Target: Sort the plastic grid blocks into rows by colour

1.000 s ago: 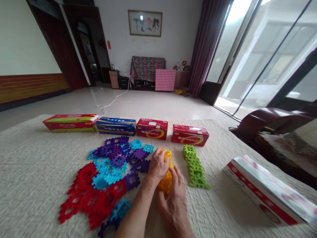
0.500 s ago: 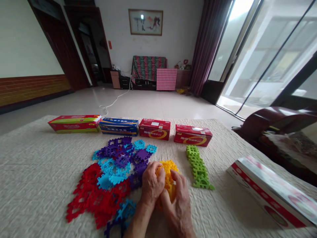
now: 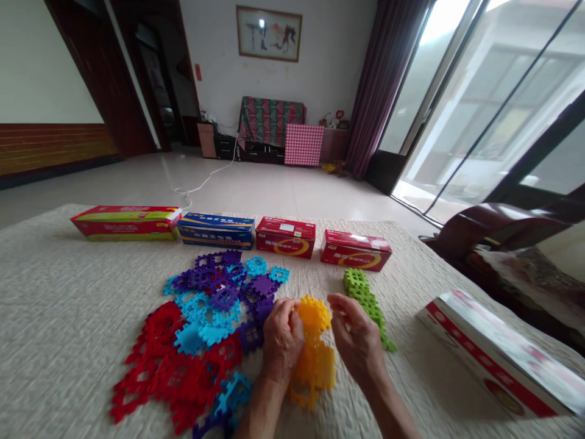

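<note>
Yellow plastic interlocking pieces (image 3: pixel 315 360) are joined or bunched together on the cloth in front of me, with a notched yellow piece (image 3: pixel 314 312) at the far end. My left hand (image 3: pixel 282 335) has its fingers closed on the left edge of that far piece. Just right of the yellow pieces is my right hand (image 3: pixel 359 338), raised off them, its fingers bent and apart with nothing seen in them. Beyond my right hand lies a row of green interlocking pieces (image 3: pixel 363 292). Left of my left hand are piled purple (image 3: pixel 262 286), light blue (image 3: pixel 212 332) and red pieces (image 3: pixel 178 378).
A row of boxes lines the far part of the cloth: a red-green box (image 3: pixel 128 224), a blue box (image 3: pixel 217 231) and two red boxes (image 3: pixel 286 238). At right lies a white and red box (image 3: pixel 498 356). Behind it is a dark wooden armrest (image 3: pixel 479 228).
My right hand has let go of the yellow pieces and moved to the right. My left hand stays on them. The yellow pieces show more now. The view has shifted slightly.
</note>
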{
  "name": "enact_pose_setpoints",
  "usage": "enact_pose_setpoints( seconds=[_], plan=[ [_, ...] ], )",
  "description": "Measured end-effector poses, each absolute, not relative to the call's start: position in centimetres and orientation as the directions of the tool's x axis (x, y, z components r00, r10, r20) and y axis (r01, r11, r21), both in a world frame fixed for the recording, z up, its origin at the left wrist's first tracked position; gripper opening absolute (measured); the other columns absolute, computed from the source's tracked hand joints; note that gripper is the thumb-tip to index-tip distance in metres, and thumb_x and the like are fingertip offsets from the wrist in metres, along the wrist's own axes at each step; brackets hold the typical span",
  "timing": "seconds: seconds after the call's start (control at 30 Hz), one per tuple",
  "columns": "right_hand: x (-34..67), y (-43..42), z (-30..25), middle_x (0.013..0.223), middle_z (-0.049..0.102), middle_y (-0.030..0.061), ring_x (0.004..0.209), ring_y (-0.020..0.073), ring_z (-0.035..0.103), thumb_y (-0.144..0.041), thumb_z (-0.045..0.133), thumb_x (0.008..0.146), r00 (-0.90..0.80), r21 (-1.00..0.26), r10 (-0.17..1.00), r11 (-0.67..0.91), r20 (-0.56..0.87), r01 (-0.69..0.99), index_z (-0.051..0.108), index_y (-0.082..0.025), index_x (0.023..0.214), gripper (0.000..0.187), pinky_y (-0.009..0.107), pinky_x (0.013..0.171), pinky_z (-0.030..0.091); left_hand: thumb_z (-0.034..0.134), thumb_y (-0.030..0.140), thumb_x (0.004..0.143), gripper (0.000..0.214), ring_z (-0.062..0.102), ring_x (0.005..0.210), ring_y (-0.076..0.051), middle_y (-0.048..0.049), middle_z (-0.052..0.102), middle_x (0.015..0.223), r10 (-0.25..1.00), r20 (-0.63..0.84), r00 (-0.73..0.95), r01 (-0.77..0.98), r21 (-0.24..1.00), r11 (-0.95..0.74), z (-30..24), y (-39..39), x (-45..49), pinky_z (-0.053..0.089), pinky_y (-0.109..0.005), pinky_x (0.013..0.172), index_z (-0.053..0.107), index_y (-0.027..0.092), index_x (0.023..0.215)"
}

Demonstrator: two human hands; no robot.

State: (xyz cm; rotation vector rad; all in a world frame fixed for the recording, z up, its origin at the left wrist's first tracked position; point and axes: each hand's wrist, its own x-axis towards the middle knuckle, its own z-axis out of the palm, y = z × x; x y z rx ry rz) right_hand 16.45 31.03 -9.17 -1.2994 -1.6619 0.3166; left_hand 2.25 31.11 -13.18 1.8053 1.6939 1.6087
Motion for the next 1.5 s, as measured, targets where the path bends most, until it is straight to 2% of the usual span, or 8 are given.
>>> enact_pose_setpoints(
  seconds=[0.2, 0.43, 0.57, 0.77, 1.07, 1.23, 1.37, 1.5],
  plan=[
    [16.9, 32.7, -10.0, 0.119, 0.064, 0.0077, 0.108, 0.0211, 0.062, -0.004, 0.043, 0.065, -0.326, -0.577, 0.854, 0.516, 0.407, 0.633, 0.057, -0.022, 0.119, 0.059, 0.039, 0.091, 0.052, 0.036, 0.003, 0.081, 0.038, 0.064, 0.099, -0.018, -0.0082, 0.069, 0.102, 0.817, 0.534, -0.218, 0.615, 0.725, -0.31, -12.9, 31.4, 2.4, 0.051, -0.032, 0.093, 0.066, 0.016, 0.099],
    [16.9, 32.8, -10.5, 0.118, 0.062, 0.0087, 0.105, 0.0203, 0.062, -0.003, 0.043, 0.069, -0.367, -0.644, 0.847, 0.532, 0.386, 0.55, 0.053, -0.022, 0.122, 0.057, 0.038, 0.088, 0.053, 0.054, 0.024, 0.083, 0.043, 0.05, 0.123, -0.028, -0.0129, 0.054, 0.135, 0.881, 0.473, -0.021, 0.763, 0.577, -0.292, -11.9, 31.0, 2.9, 0.043, -0.043, 0.105, 0.058, 0.016, 0.125],
    [17.2, 33.1, -10.6, 0.123, 0.06, 0.0076, 0.112, 0.0183, 0.059, 0.0, 0.038, 0.067, -0.364, -0.682, 0.838, 0.543, 0.406, 0.489, 0.049, -0.023, 0.125, 0.063, 0.036, 0.09, 0.052, 0.056, 0.026, 0.081, 0.044, 0.05, 0.122, -0.028, -0.0147, 0.056, 0.131, 0.885, 0.464, 0.019, 0.771, 0.557, -0.309, -11.8, 30.9, 3.0, 0.041, -0.045, 0.107, 0.058, 0.013, 0.123],
    [17.8, 33.3, -11.5, 0.134, 0.053, 0.0118, 0.126, 0.0216, 0.049, 0.003, 0.037, 0.057, -0.427, -0.58, 0.818, 0.575, 0.386, 0.577, 0.042, -0.019, 0.133, 0.079, 0.044, 0.105, 0.042, 0.053, 0.017, 0.078, 0.039, 0.052, 0.119, -0.027, -0.0124, 0.059, 0.127, 0.893, 0.441, -0.09, 0.769, 0.601, -0.22, -12.2, 31.2, 3.0, 0.045, -0.042, 0.103, 0.064, 0.014, 0.115],
    [17.6, 32.6, -9.7, 0.114, 0.056, 0.0127, 0.105, 0.0218, 0.055, -0.001, 0.045, 0.071, -0.495, -0.502, 0.846, 0.521, 0.196, 0.691, 0.044, -0.017, 0.126, 0.057, 0.038, 0.093, 0.047, 0.056, 0.022, 0.08, 0.028, 0.056, 0.11, -0.026, -0.009, 0.065, 0.116, 0.887, 0.445, -0.124, 0.734, 0.643, -0.22, -12.3, 31.8, 3.0, 0.047, -0.042, 0.098, 0.069, 0.018, 0.104],
    [18.0, 31.8, -8.0, 0.102, 0.055, 0.0106, 0.096, 0.0234, 0.053, -0.006, 0.05, 0.065, -0.468, -0.303, 0.878, 0.476, 0.105, 0.825, 0.049, -0.015, 0.121, 0.056, 0.039, 0.086, 0.045, 0.057, 0.026, 0.082, 0.023, 0.058, 0.107, -0.026, -0.0089, 0.065, 0.114, 0.884, 0.44, -0.158, 0.729, 0.656, -0.196, -12.4, 32.0, 3.0, 0.049, -0.042, 0.096, 0.07, 0.019, 0.1],
    [19.0, 33.0, -6.2, 0.107, 0.058, 0.0119, 0.1, 0.027, 0.053, -0.012, 0.054, 0.065, -0.374, -0.156, 0.917, 0.393, 0.135, 0.906, 0.052, -0.015, 0.122, 0.058, 0.042, 0.088, 0.04, 0.058, 0.028, 0.081, 0.023, 0.058, 0.107, -0.027, -0.0096, 0.066, 0.114, 0.884, 0.442, -0.155, 0.741, 0.644, -0.192, -12.5, 32.0, 3.0, 0.049, -0.044, 0.094, 0.07, 0.019, 0.099],
    [19.3, 35.7, -5.3, 0.115, 0.062, 0.0107, 0.112, 0.0291, 0.051, -0.018, 0.056, 0.073, -0.337, -0.113, 0.914, 0.368, 0.228, 0.923, 0.053, -0.018, 0.122, 0.049, 0.046, 0.094, 0.033, 0.057, 0.028, 0.082, 0.024, 0.058, 0.106, -0.027, -0.0099, 0.066, 0.114, 0.887, 0.435, -0.154, 0.737, 0.649, -0.19, -12.4, 31.9, 3.1, 0.049, -0.043, 0.094, 0.07, 0.018, 0.099]
  ],
)
